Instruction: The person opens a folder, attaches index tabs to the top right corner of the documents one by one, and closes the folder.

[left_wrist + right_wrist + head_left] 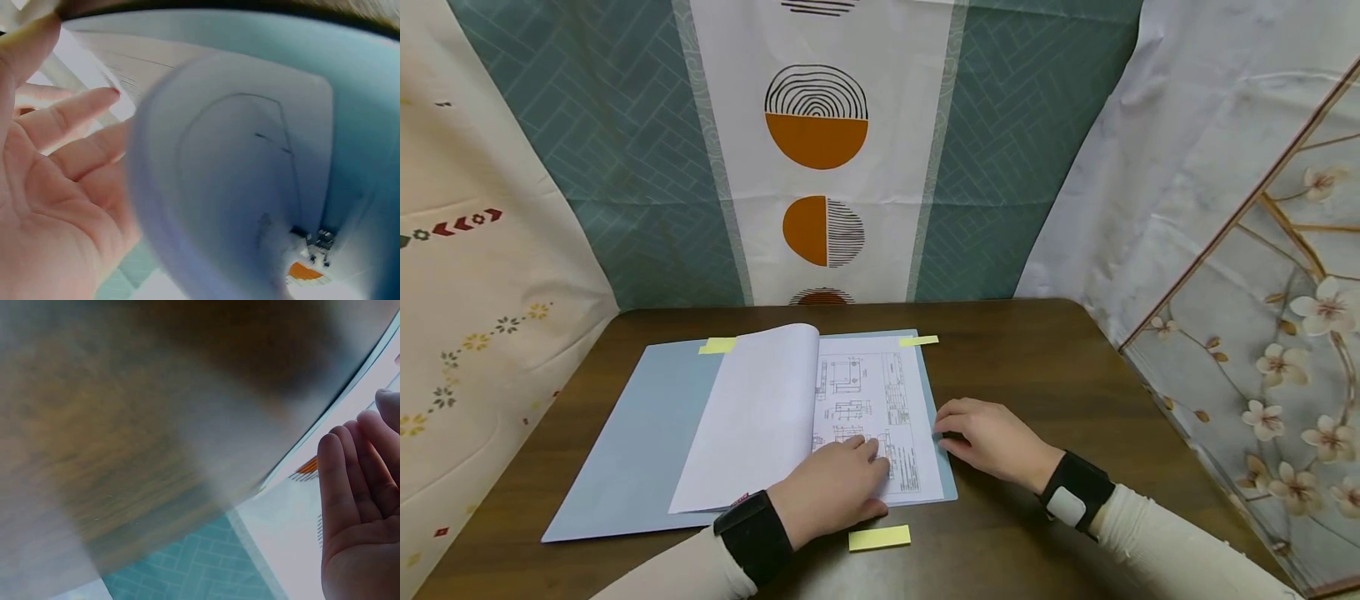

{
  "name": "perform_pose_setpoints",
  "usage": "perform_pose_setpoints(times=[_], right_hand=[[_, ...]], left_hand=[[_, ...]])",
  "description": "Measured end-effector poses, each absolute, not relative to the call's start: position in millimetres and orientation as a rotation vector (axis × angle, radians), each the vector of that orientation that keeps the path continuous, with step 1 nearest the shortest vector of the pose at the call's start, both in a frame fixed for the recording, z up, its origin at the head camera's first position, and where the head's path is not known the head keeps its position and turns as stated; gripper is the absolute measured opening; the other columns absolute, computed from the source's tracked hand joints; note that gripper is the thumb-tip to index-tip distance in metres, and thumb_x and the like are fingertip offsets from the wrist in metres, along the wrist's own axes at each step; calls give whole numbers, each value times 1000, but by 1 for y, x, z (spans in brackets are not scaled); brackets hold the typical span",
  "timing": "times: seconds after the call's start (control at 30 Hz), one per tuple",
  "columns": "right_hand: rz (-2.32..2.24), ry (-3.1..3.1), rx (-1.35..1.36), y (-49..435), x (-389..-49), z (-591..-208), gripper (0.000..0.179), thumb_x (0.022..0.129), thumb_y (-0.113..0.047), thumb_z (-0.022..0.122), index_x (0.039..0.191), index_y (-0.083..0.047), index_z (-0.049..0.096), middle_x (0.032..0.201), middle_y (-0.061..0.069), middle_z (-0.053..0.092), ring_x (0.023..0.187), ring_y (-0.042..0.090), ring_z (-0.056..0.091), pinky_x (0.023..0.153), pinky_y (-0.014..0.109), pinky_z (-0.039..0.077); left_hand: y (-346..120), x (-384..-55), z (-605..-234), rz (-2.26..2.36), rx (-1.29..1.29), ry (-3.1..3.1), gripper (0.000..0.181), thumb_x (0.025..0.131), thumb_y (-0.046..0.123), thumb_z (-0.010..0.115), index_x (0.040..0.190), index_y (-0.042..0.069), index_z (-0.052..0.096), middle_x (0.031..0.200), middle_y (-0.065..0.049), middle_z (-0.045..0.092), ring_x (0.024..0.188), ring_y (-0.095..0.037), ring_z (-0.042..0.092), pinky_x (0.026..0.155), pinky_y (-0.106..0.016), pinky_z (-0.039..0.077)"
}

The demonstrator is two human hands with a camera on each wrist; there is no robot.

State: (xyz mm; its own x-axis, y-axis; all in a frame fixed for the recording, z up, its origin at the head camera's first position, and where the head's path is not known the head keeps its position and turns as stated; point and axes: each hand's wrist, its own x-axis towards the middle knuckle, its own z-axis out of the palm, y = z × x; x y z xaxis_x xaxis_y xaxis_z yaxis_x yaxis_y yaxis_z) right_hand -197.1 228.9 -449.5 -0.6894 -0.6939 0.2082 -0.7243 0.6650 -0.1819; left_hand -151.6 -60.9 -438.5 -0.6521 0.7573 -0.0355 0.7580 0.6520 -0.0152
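Note:
A light blue folder [617, 450] lies spread on the table with printed technical drawings [910, 392] on its right side. One white sheet [752, 408] is turned over to the left, its fold curving up along the middle. My left hand [835, 483] rests over the lower part of the drawing, fingers relaxed, with the curled sheet [237, 162] close beside the palm in the left wrist view. At the folder's right edge are the fingertips of my right hand [992, 437]; in the right wrist view its fingers [340, 481] extend loosely, holding nothing.
Yellow sticky strips mark the top left [718, 345] and top right [919, 340] of the papers. Another yellow strip [879, 538] lies on the brown table [1015, 358] near its front. Patterned cloths [1037, 150] hang behind and at both sides.

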Motion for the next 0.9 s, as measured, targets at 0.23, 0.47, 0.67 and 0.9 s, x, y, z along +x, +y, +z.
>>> perform_pose_setpoints(times=[0.23, 0.47, 0.67, 0.9], right_hand=[[387, -2776, 1205, 233, -185, -452, 25, 93, -15, 92, 117, -12, 85, 119, -1, 76, 101, 15, 70, 95, 36, 62], [390, -2781, 1230, 235, -178, -457, 24, 92, -14, 92, 115, -12, 85, 121, -1, 75, 102, 16, 70, 96, 35, 62], [393, -2753, 1285, 233, -170, -459, 21, 93, -17, 92, 112, -13, 85, 120, -1, 75, 102, 15, 68, 94, 33, 62], [435, -2782, 1270, 230, -164, -458, 27, 91, -25, 95, 114, -14, 84, 121, -3, 73, 102, 14, 66, 93, 33, 61]], left_hand=[[-63, -149, -438, -58, 1418, 2819, 31, 97, 42, 86, 118, 18, 81, 99, 4, 74, 81, -11, 61, 80, -24, 57], [-67, -149, -438, 41, 1394, 2819, 43, 91, 41, 92, 128, 23, 78, 113, 4, 79, 90, -12, 72, 89, -29, 61], [-64, -148, -437, 10, 1414, 2825, 44, 91, 42, 92, 126, 21, 77, 106, 2, 79, 84, -12, 70, 82, -27, 60], [-62, -150, -436, 18, 1368, 2853, 58, 87, 51, 93, 133, 19, 75, 113, -1, 76, 89, -16, 69, 87, -31, 61]])
